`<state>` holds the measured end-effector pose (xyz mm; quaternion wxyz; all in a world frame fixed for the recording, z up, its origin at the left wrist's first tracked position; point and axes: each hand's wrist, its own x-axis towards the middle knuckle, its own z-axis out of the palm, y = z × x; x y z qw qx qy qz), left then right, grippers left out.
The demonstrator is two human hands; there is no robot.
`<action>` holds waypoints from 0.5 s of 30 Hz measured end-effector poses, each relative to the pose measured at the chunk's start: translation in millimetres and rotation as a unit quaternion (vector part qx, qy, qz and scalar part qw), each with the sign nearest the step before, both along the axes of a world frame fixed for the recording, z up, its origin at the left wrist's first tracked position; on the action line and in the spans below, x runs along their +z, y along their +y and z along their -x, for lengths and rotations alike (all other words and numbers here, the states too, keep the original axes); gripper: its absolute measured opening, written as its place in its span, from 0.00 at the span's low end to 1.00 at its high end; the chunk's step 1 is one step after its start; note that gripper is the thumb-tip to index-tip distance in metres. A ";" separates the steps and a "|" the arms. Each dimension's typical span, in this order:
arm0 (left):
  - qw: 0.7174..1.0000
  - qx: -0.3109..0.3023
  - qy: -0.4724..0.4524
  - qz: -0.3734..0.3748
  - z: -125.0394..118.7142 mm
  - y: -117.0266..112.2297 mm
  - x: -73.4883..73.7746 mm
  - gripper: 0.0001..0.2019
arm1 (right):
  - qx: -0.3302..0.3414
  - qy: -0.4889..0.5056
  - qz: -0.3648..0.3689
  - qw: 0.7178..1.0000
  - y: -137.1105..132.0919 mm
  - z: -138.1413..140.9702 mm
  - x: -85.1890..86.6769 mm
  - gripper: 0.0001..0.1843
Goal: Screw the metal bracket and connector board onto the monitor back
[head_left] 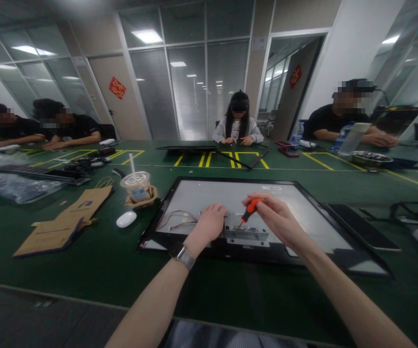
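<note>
A flat monitor panel (303, 203) lies back-up on the green table (96, 261) in front of me. A metal bracket (247, 236) is fixed near its lower middle, with thin coloured wires (174, 220) running off to the left. My right hand (274, 217) is closed round an orange-handled screwdriver (250, 209), its tip pointing down at the bracket. My left hand (210, 223) rests on the panel just left of the bracket, fingers curled under; a watch is on that wrist.
An iced drink cup (136, 186) with a straw, a white mouse (126, 219) and brown paper bags (67, 220) lie to the left. A black bezel piece (363, 226) lies right of the panel. Several people sit at the far and side edges with other panels.
</note>
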<state>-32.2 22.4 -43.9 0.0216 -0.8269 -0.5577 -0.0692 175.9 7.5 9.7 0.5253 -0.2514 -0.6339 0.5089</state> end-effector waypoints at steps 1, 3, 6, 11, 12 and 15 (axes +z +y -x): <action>1.000 -0.001 0.000 0.000 0.2 0.0 -0.2 0.17 | 0.005 0.004 0.001 1.000 -0.7 0.6 0.6 0.15; 1.000 -0.004 0.001 0.000 0.6 0.1 -0.2 0.18 | 0.014 0.020 0.003 1.000 -2.0 2.0 1.9 0.14; 1.000 -0.003 -0.002 0.005 0.6 0.5 -0.1 0.18 | 0.016 0.022 0.002 1.000 -2.1 2.4 2.2 0.12; 1.000 0.002 0.005 0.007 0.5 1.5 -1.6 0.18 | -0.003 -0.008 0.000 1.000 0.5 -1.2 -0.8 0.14; 1.000 0.001 0.007 0.007 0.7 1.5 -2.0 0.18 | 0.000 -0.008 0.007 1.000 0.6 -1.3 -1.0 0.15; 1.000 -0.005 0.006 -0.001 1.5 1.3 -2.8 0.18 | 0.020 0.019 0.010 1.000 0.1 -0.1 -0.1 0.14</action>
